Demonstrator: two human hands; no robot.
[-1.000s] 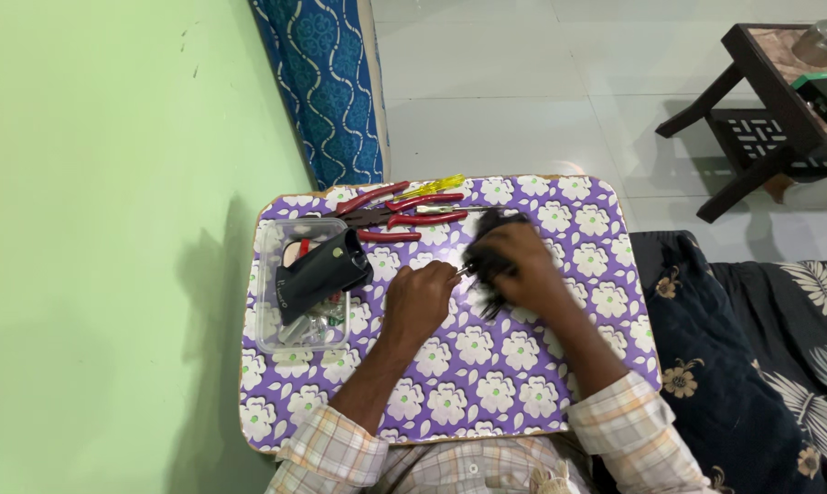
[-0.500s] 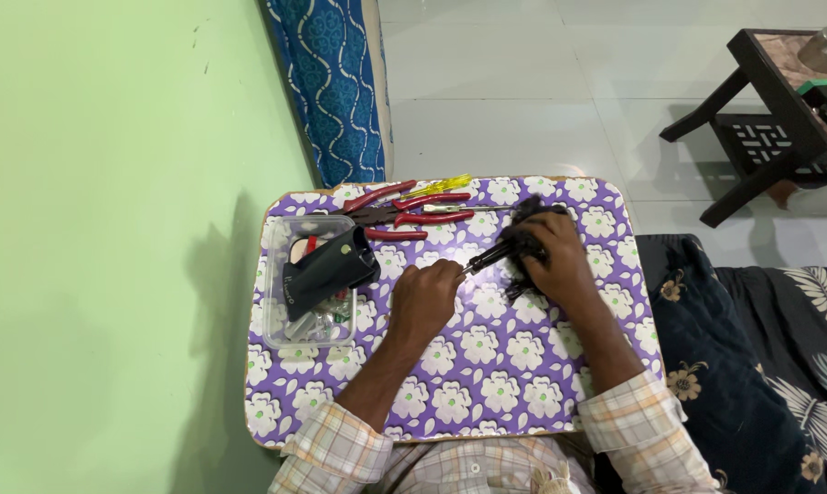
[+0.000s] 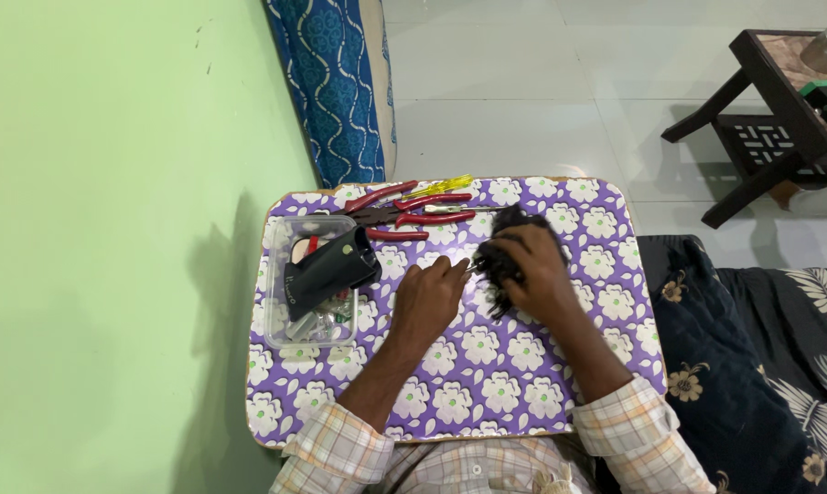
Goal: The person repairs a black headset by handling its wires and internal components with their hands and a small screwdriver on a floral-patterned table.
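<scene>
On a small table covered in a purple flowered cloth [image 3: 487, 384], my right hand [image 3: 537, 270] grips a black tangled object [image 3: 502, 263] near the table's middle. My left hand [image 3: 430, 297] rests just left of it, its fingertips touching the object's left end. What the black object is I cannot tell; my right hand hides much of it.
Red-handled pliers [image 3: 404, 203] and a yellow-handled tool [image 3: 443, 185] lie at the table's far edge. A clear plastic box [image 3: 285, 311] with a black pouch [image 3: 327, 268] on it sits at the left. Green wall on the left, dark wooden stool [image 3: 779, 128] far right, patterned dark fabric [image 3: 752, 366] on the right.
My right hand with the black object has shifted slightly toward the table's middle, and my left hand has come up to touch it.
</scene>
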